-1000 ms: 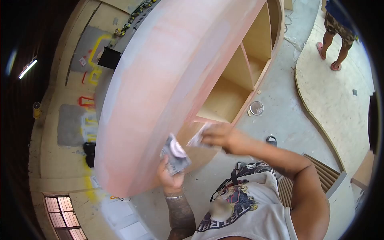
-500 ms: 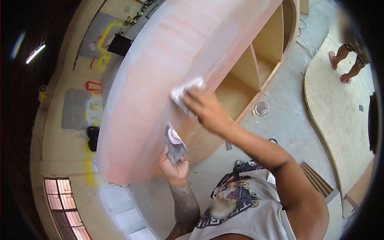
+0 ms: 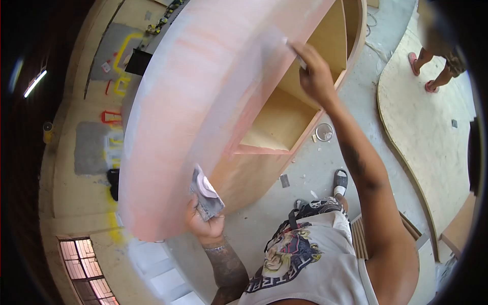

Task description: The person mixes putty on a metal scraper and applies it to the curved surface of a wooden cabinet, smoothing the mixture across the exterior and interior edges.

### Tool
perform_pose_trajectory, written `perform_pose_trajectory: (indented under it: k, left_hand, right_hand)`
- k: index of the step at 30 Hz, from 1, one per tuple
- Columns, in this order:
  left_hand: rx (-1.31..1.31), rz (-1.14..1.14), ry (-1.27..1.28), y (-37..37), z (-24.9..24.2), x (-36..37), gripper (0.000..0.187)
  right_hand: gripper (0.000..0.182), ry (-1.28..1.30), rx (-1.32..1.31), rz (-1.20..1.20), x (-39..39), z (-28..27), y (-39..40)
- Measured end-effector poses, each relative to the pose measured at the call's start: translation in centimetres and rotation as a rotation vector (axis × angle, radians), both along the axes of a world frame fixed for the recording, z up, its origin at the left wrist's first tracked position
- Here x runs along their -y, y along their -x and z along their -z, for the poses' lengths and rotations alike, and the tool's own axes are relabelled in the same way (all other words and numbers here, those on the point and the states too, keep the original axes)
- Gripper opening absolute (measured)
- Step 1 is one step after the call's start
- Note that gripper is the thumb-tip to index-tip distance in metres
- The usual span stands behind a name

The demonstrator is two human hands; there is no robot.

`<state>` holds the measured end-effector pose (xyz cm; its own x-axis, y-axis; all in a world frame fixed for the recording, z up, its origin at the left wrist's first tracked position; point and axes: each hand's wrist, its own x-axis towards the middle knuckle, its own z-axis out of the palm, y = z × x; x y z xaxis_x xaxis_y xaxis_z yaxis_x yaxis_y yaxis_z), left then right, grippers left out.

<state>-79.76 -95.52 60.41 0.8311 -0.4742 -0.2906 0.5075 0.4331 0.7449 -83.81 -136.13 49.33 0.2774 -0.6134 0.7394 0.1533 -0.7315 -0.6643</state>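
Note:
My left hand (image 3: 205, 222) grips a flat grey scraper plate (image 3: 209, 209) from below. A lump of pale pink putty (image 3: 205, 187) sits on that plate, beside the lower side of the large curved counter (image 3: 168, 127). Its surface is pinkish, with whitish smears and a long greyish-mauve band (image 3: 216, 119). Up at the band's far end, close to the rim of the open shelves, my right hand (image 3: 316, 76) is closed on a putty spreader (image 3: 300, 55). The spreader is blurred and partly hidden by the fingers, so its contact with the surface is hard to make out.
Wooden shelf compartments (image 3: 279, 122) open along the counter's right side. On the floor lie a round clear lid-like object (image 3: 324, 132) and a small grey plate (image 3: 284, 180). Another person's legs (image 3: 438, 76) stand on a large curved board (image 3: 427, 147) at right.
My right hand has swept the spreader up and right along the counter, away from my left hand. My left hand and its plate appear slightly lower and further left. The whole view has shifted.

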Motion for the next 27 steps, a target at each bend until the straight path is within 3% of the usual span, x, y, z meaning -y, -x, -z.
perform_pose_trajectory:
  k: [5, 8, 15, 21, 25, 26, 27]
  left_hand:
    - [-0.079, 0.094, 0.110, 0.0, 1.4, -0.4, 0.033]
    - [-0.089, -0.023, 0.037, 0.1, 1.0, -1.0, 0.028]
    - [-0.057, 0.095, 0.142, -1.2, 1.3, -2.7, 0.034]
    - [-0.074, 0.053, 0.108, -1.3, 0.8, -1.8, 0.032]
    - [-0.050, 0.138, 0.083, -2.4, 1.0, -1.9, 0.033]
    - [-0.045, 0.163, 0.074, -2.4, 1.1, -2.1, 0.034]
    - [-0.001, 0.160, -0.028, -2.3, 0.7, -1.8, 0.035]
  right_hand:
    - [0.063, -0.099, 0.101, 0.063, 2.7, -0.1, -3.5]
    - [0.063, -0.083, 0.076, 0.068, -2.9, -0.5, -4.4]
    - [0.051, -0.042, 0.062, -0.041, -17.6, 1.1, -6.0]
    - [0.048, -0.029, -0.075, -0.224, -25.9, 1.9, -5.1]
    - [0.050, 0.127, -0.357, -0.532, -23.8, 3.8, -1.9]
    - [0.051, -0.077, -0.341, -0.629, -22.9, 4.2, -0.8]
    - [0.051, -0.042, -0.287, -0.618, -21.7, 3.1, 0.7]
